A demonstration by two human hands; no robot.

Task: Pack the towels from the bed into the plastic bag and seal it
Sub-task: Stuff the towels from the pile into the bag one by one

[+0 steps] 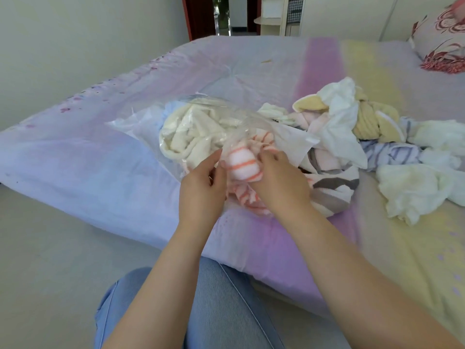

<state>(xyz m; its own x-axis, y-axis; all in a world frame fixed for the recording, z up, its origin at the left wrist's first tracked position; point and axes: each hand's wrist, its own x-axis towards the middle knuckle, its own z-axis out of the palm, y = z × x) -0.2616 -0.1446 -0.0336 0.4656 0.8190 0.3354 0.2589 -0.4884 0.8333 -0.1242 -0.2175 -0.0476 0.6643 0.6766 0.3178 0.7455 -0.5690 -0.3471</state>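
Note:
A clear plastic bag [198,110] lies on the bed with a cream towel [186,137] and a pale blue one inside it. At its mouth sits a white towel with orange stripes [242,166], partly in the bag. My left hand [201,190] pinches the near edge of the bag's mouth. My right hand [279,183] grips the orange-striped towel at the opening. To the right lies a loose pile of towels [352,127]: white, yellow, pink-and-grey, blue-striped.
The bed [88,157] has a lilac, pink and yellow cover; its near edge runs by my knee in jeans [221,306]. A floral pillow [442,39] lies at the far right. A doorway and shelf stand beyond the bed.

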